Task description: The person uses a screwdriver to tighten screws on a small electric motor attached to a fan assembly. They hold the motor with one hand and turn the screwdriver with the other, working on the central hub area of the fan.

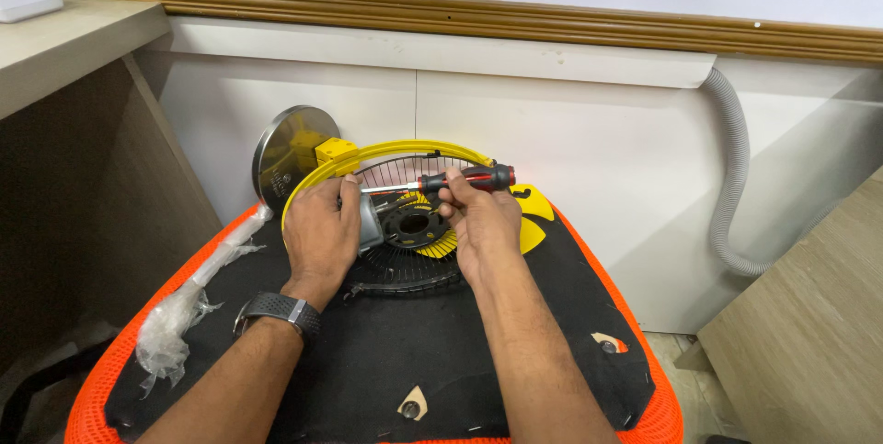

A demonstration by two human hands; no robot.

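Observation:
A small yellow fan [405,214] with a black wire grille and yellow rim lies on a black pad. My left hand [320,232] grips the rim and the grey motor part at the fan's left side. My right hand [480,223] holds a screwdriver [464,179] with a red and black handle, lying horizontal, its shaft pointing left toward the fan's yellow rim near my left fingers. A round metal base [280,154] with a yellow bracket stands behind the fan. A dark watch sits on my left wrist.
The black pad [386,361] rests on an orange mesh seat [658,407]. Crumpled clear plastic wrap [184,315] lies at its left edge. A wooden desk side stands left, a white wall panel behind, a grey corrugated hose [731,177] and a wooden panel right.

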